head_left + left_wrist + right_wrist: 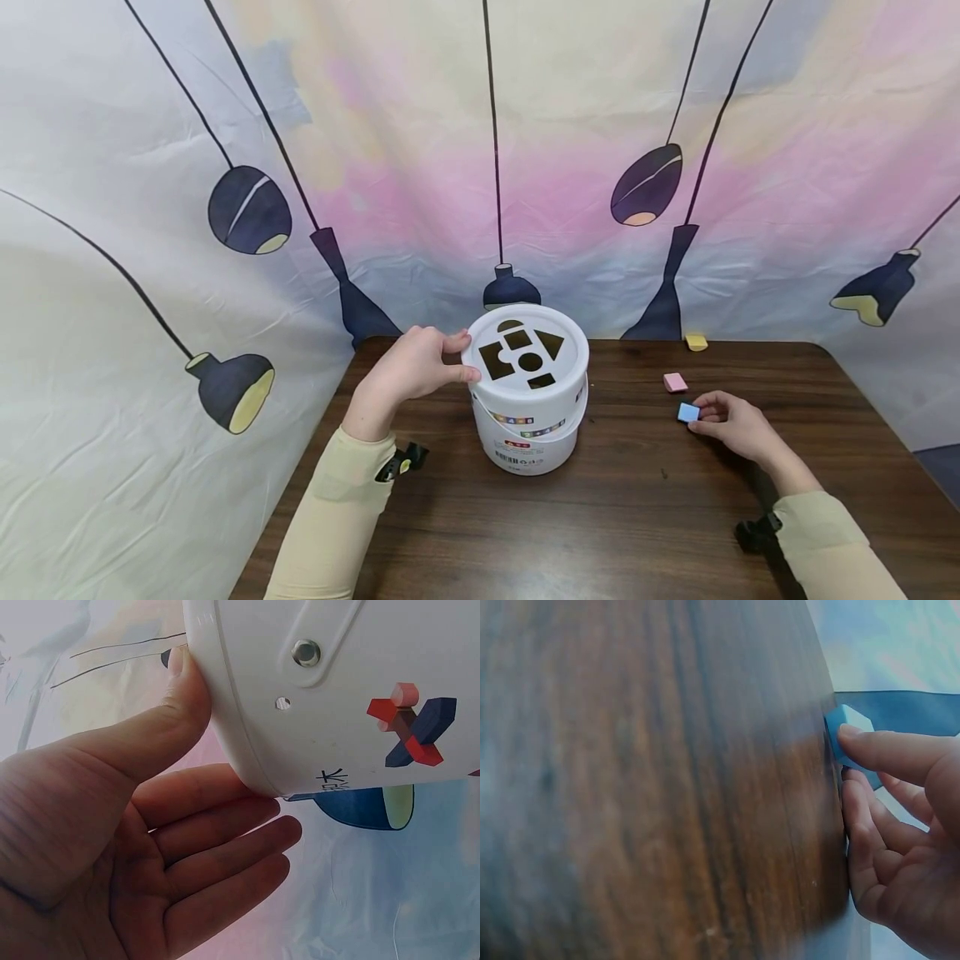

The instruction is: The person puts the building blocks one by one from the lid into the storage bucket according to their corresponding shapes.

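A white bucket (525, 442) with a round lid (491, 327) stands upright on the table. Cut through the lid are several shaped holes, among them a circle, a triangle and a square. My left hand (416, 364) holds the lid's left rim with thumb and index finger; in the left wrist view its other fingers (232, 859) extend below the rim. Over on the right, my right hand (735, 425) pinches a small blue block (687, 412), close over the tabletop. The right wrist view shows the thumb on the blue block's face (855, 718).
A pink block (675, 382) lies just beyond the blue one. Farther back, a yellow block (696, 342) sits at the table's far edge. Behind the dark wooden table (630, 525) hangs a cloth (570, 183) printed with lamps. The bucket's handle (581, 417) hangs down its front.
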The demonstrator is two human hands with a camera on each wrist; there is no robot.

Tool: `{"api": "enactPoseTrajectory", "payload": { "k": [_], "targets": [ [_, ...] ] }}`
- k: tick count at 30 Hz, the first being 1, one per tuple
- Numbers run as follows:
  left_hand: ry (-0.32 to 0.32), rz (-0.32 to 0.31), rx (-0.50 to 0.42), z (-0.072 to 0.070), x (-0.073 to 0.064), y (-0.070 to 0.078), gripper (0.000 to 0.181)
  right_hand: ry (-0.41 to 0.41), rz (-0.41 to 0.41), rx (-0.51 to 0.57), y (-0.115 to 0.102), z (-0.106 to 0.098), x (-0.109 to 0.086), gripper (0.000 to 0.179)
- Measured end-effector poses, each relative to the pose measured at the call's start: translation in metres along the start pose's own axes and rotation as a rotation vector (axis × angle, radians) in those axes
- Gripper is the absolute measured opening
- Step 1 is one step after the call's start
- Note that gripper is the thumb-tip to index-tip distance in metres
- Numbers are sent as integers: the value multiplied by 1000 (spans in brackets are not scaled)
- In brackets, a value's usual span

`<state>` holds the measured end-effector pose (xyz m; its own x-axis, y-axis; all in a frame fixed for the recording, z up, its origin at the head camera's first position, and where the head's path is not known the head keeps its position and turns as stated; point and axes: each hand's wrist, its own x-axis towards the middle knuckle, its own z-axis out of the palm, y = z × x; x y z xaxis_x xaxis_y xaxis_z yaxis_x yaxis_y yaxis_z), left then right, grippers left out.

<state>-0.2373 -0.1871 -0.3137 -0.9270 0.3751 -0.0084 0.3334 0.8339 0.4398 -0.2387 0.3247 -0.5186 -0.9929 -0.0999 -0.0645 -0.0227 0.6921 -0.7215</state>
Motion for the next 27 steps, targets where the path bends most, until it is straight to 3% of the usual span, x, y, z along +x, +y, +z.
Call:
{"api": "enactPoseTrajectory", "payload": {
  "k": [11, 27],
  "targets": [
    [4, 26, 19, -2, -1, 0, 72, -23, 23, 83, 3, 1, -1, 52],
    [0, 28, 17, -2, -2, 1, 71, 3, 2, 79, 3, 4, -5, 36]
  ]
}}
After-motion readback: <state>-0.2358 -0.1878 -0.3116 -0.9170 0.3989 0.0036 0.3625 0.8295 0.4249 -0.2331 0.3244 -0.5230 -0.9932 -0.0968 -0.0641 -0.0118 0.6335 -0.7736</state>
